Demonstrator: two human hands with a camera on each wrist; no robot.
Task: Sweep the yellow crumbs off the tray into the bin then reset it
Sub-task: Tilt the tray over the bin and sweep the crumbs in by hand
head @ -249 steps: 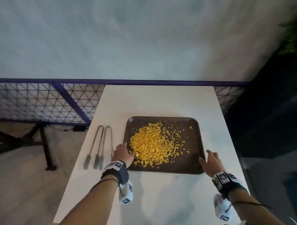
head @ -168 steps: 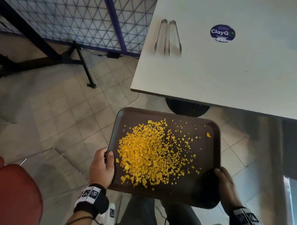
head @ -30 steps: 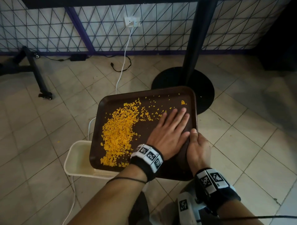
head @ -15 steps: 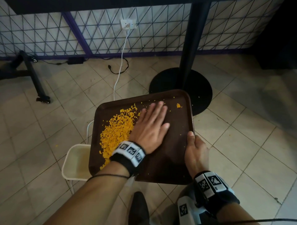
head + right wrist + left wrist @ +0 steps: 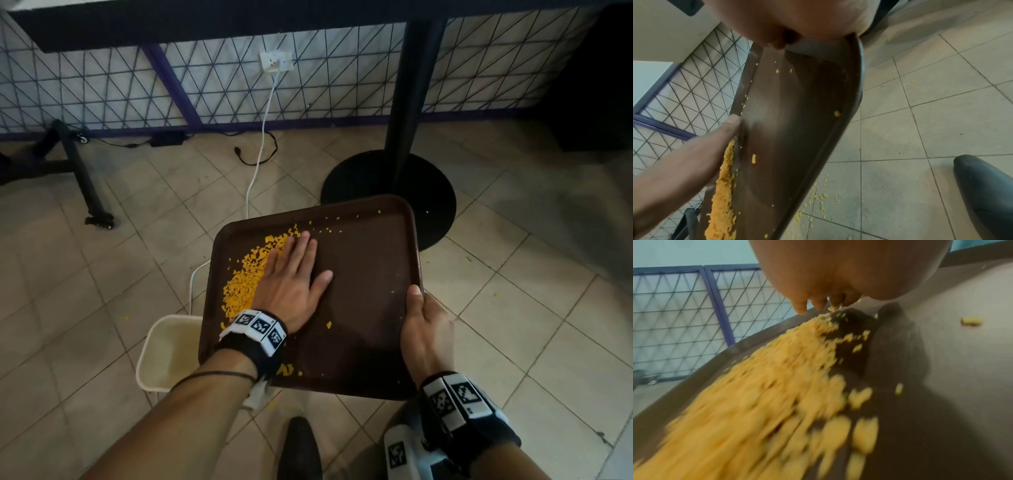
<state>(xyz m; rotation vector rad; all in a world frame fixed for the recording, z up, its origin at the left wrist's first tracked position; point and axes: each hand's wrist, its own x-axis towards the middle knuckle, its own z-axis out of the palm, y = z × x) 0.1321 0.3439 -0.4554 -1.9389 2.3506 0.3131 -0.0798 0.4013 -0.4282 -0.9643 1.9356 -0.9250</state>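
Observation:
A brown tray (image 5: pixel 370 267) is held low over the tiled floor, tilted down to the left. My left hand (image 5: pixel 291 277) lies flat on it with straight fingers, pressing against the pile of yellow crumbs (image 5: pixel 243 284) banked along the left rim. In the left wrist view the crumbs (image 5: pixel 760 394) are blurred below my fingertips (image 5: pixel 799 308). My right hand (image 5: pixel 424 329) grips the tray's right rim, thumb on top. A cream bin (image 5: pixel 168 353) stands on the floor under the tray's near left corner. A few stray crumbs dot the bare tray (image 5: pixel 801 113).
The table's black pedestal base (image 5: pixel 387 195) is just beyond the tray. A white cable (image 5: pixel 263 137) runs from a wall socket to the floor near the bin. Spilled crumbs (image 5: pixel 818 199) lie on the tiles beside my dark shoe (image 5: pixel 986 186). A wheeled stand leg (image 5: pixel 99 219) is at the left.
The tray came off the table and down over the bin. Over the last second my left hand slid left across it, packing the crumbs against the left rim.

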